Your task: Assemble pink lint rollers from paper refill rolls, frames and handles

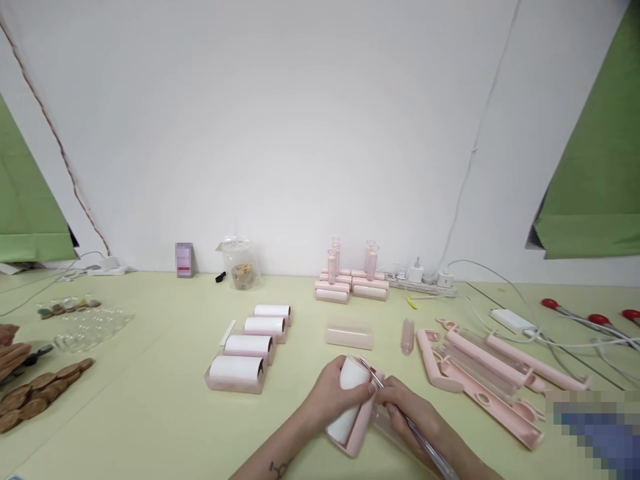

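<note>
In the lower middle of the head view, my left hand (327, 390) grips a pink lint roller head with a white sticky roll (345, 423), held at a tilt. My right hand (407, 410) is closed round a screwdriver (426, 445), its thin metal shaft reaching the roller's upper end. Whether the tip sits in a screw is too small to tell. A clear cover (350, 335) lies just beyond my hands, with a short clear pink tube (408, 337) to its right. Several white rolls in clear pinkish covers (236, 369) stand in a row on the left.
Pink plastic handles and frames (493, 360) lie at the right. Assembled lint rollers (333, 295) stand by the wall beside a power strip (430, 287). Cables and red-ended tools (600, 320) occupy the far right. Another person's hand (13, 353) is at the left edge near brown discs (40, 393).
</note>
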### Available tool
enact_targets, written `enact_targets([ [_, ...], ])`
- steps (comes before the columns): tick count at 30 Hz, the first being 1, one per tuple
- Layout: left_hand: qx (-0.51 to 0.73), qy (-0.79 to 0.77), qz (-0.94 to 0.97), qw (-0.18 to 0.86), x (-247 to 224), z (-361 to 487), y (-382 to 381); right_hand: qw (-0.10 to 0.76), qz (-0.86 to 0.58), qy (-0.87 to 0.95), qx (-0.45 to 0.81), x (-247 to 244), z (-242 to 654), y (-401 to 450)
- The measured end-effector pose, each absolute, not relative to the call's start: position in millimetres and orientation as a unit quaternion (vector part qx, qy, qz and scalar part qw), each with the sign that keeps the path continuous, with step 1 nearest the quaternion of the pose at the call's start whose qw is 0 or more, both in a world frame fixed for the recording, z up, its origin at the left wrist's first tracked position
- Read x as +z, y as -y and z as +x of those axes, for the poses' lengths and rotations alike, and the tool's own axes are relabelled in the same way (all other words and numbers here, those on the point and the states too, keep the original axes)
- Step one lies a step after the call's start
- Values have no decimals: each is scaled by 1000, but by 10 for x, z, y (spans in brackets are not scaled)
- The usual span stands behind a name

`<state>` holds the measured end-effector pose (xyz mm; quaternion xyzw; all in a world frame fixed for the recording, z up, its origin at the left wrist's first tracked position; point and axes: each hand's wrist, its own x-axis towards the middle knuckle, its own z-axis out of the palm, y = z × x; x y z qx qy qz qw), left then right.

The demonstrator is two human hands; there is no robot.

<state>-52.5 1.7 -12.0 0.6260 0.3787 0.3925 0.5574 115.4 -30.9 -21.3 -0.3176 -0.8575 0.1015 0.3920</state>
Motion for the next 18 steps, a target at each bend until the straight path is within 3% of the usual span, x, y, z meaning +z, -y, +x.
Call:
enact_targets([
  [12, 438, -463, 512, 576, -113, -403, -78, 295, -383, 875, 4, -211, 1081, 256],
  [18, 452, -476, 510, 556, -98, -500, -185, 257, -441, 856, 80, -120, 1090, 329],
])
